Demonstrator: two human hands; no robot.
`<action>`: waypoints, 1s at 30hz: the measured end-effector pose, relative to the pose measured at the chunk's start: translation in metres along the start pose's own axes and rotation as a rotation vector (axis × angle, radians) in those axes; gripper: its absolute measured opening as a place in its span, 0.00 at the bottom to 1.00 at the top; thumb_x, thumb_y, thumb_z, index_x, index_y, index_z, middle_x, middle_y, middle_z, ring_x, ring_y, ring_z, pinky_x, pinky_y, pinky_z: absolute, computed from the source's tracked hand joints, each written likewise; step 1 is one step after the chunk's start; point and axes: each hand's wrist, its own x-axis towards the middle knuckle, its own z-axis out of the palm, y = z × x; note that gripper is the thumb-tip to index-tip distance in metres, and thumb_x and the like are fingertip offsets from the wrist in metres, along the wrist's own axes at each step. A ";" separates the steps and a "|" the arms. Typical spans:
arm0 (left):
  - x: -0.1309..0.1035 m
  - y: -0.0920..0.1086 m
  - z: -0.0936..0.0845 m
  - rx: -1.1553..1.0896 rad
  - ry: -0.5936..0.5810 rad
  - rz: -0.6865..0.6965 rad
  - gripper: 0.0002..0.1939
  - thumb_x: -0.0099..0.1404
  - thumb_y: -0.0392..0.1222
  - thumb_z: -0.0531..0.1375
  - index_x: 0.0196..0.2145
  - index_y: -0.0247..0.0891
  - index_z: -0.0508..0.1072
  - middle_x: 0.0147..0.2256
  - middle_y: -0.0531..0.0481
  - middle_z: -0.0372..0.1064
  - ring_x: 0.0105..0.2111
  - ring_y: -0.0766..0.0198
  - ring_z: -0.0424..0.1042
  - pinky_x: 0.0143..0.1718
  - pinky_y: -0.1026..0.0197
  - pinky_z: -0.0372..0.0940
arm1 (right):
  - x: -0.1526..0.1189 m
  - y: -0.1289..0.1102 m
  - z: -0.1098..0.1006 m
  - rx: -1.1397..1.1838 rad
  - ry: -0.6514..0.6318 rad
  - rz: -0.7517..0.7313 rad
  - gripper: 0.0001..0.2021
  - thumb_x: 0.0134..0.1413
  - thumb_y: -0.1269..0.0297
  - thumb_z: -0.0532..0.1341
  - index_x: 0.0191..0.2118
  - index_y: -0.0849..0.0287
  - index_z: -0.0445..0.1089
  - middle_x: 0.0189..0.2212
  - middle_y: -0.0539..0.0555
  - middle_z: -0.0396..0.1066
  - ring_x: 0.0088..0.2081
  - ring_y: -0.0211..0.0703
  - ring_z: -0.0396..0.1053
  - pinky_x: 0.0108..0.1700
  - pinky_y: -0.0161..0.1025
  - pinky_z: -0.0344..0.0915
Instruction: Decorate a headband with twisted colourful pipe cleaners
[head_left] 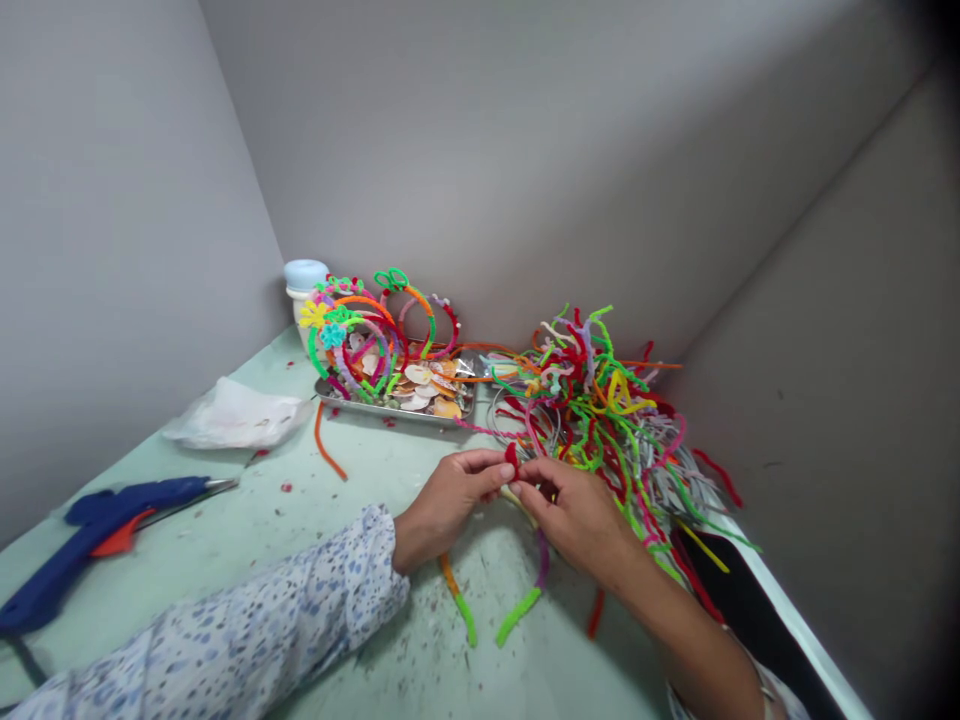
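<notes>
My left hand (454,497) and my right hand (576,508) meet over the table, fingertips closed in a pinch. Between them stands a short bent red pipe cleaner piece (511,458). A headband (541,562) wrapped in coloured pipe cleaner hangs below the fingers, its two green ends pointing toward me. Orange and purple sections show above those ends. The top of the band is mostly hidden by my hands, so how the red piece joins it is unclear.
A metal tray (390,408) of shell-like discs bears several finished headbands (360,335). Right of it lies a heap of pipe cleaners (600,410). A blue glue gun (97,535), a white plastic bag (238,415) and a blue-lidded bottle (306,275) are at left. Grey partitions enclose the table.
</notes>
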 end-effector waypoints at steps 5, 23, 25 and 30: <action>0.000 -0.001 0.000 -0.008 0.004 0.005 0.11 0.53 0.45 0.65 0.28 0.33 0.73 0.25 0.52 0.65 0.24 0.71 0.58 0.28 0.65 0.52 | 0.000 0.000 0.001 -0.021 -0.009 -0.008 0.09 0.55 0.64 0.55 0.33 0.56 0.73 0.29 0.50 0.75 0.29 0.39 0.70 0.31 0.34 0.60; -0.003 0.006 0.003 0.133 -0.055 -0.011 0.12 0.55 0.46 0.63 0.30 0.33 0.73 0.22 0.54 0.63 0.21 0.71 0.59 0.24 0.66 0.52 | 0.004 0.002 -0.010 0.156 0.045 0.018 0.13 0.55 0.62 0.56 0.45 0.55 0.71 0.39 0.53 0.74 0.38 0.42 0.71 0.40 0.38 0.65; -0.004 0.006 0.002 0.163 -0.058 -0.014 0.12 0.56 0.47 0.62 0.31 0.33 0.74 0.22 0.54 0.63 0.21 0.71 0.59 0.24 0.66 0.51 | 0.004 0.004 -0.009 0.160 0.041 -0.001 0.12 0.55 0.63 0.56 0.44 0.55 0.72 0.38 0.53 0.74 0.37 0.42 0.71 0.40 0.38 0.65; -0.003 0.002 0.000 0.150 -0.067 -0.033 0.13 0.55 0.47 0.63 0.32 0.33 0.75 0.22 0.54 0.63 0.21 0.71 0.59 0.24 0.66 0.52 | 0.005 0.005 -0.010 0.195 0.028 -0.003 0.09 0.55 0.64 0.56 0.37 0.57 0.72 0.33 0.51 0.74 0.34 0.40 0.70 0.37 0.36 0.64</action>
